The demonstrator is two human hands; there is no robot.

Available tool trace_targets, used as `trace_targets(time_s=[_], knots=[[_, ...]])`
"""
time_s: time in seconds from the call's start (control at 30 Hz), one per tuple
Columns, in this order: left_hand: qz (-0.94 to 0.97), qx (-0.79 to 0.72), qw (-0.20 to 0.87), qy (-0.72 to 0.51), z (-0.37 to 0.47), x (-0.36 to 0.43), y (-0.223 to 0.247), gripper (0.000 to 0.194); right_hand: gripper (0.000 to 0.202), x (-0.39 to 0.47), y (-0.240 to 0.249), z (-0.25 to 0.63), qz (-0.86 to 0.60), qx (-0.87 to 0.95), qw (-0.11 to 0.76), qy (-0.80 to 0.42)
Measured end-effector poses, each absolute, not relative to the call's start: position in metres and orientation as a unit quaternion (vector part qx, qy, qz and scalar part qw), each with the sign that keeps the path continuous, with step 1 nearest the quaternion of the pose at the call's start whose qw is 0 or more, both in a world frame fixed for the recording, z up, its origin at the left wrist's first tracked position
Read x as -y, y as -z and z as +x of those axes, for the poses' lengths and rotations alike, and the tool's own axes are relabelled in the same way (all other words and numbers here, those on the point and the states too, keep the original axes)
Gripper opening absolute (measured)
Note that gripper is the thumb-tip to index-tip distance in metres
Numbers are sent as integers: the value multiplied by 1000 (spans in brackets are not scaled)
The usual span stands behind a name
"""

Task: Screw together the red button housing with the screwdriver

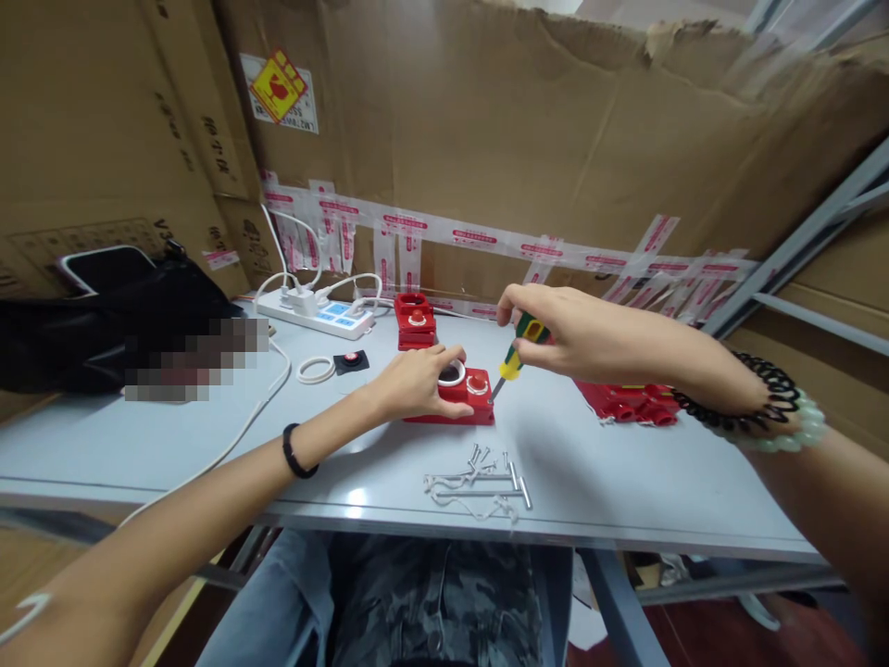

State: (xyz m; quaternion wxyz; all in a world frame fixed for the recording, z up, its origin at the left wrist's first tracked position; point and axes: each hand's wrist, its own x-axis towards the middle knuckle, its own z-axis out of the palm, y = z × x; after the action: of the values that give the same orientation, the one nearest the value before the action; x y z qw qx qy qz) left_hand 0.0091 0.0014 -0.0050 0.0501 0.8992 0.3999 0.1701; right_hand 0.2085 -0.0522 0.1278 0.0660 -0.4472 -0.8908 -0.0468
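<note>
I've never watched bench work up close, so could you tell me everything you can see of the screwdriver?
The screwdriver has a green and yellow handle, plastic by its look, and a thin grey, metallic-looking shaft. It is held at a slant in the grip of the right hand, which hides part of the handle. Its tip points down at a corner of the red box, beside a red button; the tip's shape is too small to tell.

The left grip (413, 382) covers part of the red box (481, 409), the right grip (561, 324) some of the screwdriver (511, 365); the left edge cuts off the black bag (139, 320).
</note>
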Motion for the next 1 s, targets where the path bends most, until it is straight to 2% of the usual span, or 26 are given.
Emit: trace_targets(time_s=[0.2,0.33,0.53,0.7,0.9,1.0], knots=[[898,-404,49,-169,9,-2,5,66,5,48,-123,204,-459,879,106,71],[898,-402,51,-169,9,-2,5,65,22,51,-125,201,-433,894,101,53],[897,-404,52,-170,9,-1,5,66,26,46,-116,205,-502,846,127,129],[897,-406,53,-166,9,-1,5,67,30,46,-123,203,-457,876,147,43],[898,-404,50,-166,10,-1,4,66,19,47,-120,197,-479,863,149,60],[898,-406,46,-162,10,0,4,65,18,46,-120,196,-479,865,148,31]])
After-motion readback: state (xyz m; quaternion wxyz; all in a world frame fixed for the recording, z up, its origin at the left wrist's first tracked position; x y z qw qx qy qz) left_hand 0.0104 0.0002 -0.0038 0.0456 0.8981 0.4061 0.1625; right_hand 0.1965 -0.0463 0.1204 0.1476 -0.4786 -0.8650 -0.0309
